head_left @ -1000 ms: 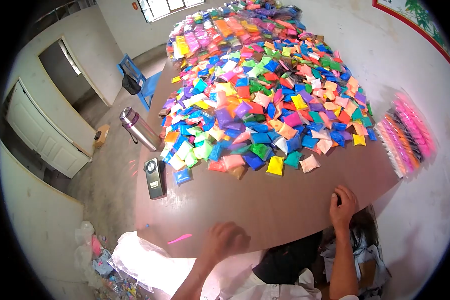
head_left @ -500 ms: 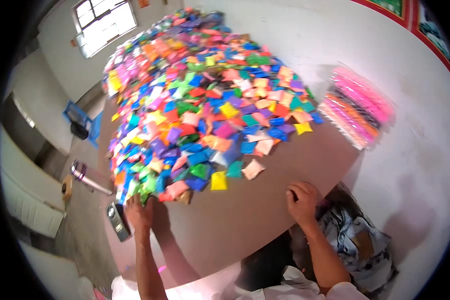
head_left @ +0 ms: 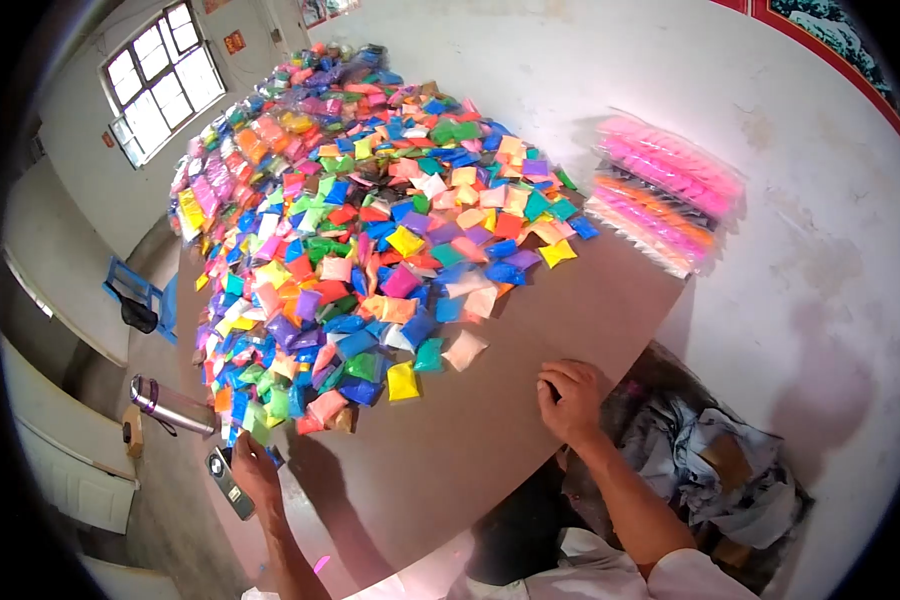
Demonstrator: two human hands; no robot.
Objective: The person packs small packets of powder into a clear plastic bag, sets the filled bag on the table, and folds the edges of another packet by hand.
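Note:
A large pile of small, bright plastic packets point(head_left: 370, 308) covers much of the brown tabletop point(head_left: 450, 440). At its front left corner, my left hand point(head_left: 257, 474) has its fingers bent down. A bit of blue packet point(head_left: 275, 457) shows by its right side, and a light green packet point(head_left: 255, 422) lies just beyond the fingertips; what the fingers grip is hidden. A dark phone point(head_left: 230, 484) with a round camera lies close to this hand's left. My right hand point(head_left: 572, 402) rests on the table near the right edge, its fingers curled in, with nothing visible in them.
Flat clear bags of pink, orange and white items point(head_left: 660, 190) lie by the wall at the right. A metal flask point(head_left: 173, 405) is at the left edge. Below the right edge sits a heap of crumpled pale material point(head_left: 705, 470). A blue chair point(head_left: 142, 290) stands farther left.
The camera view has turned, shifting the pile left and down. My left hand has moved slightly back from the pile's edge, nearer the phone. My right hand stays on the table, curled.

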